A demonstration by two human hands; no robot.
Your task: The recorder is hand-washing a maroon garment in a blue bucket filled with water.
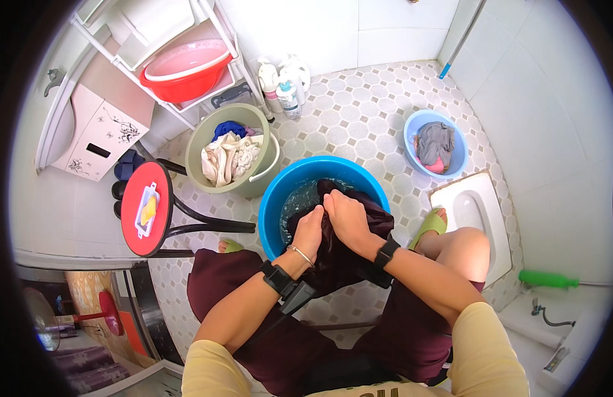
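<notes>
Both fists grip a wet, dark maroon garment (331,263) over a round blue plastic basin (271,198). My left hand (308,237) wears a bracelet at the wrist and clasps the cloth just beside my right hand (347,216). The two hands nearly touch. Part of the garment lies in the basin, and part drapes over its near rim towards my knees. Sudsy water (302,198) shows at the basin's left side. The fingertips are hidden in the folds.
Left of the basin stand an olive bucket (195,164) of clothes and a red stool (137,188) with yellow soap (148,211) in a dish. At right are a light blue basin (412,154) of laundry and a squat toilet (495,213). Pump bottles (289,99) stand behind.
</notes>
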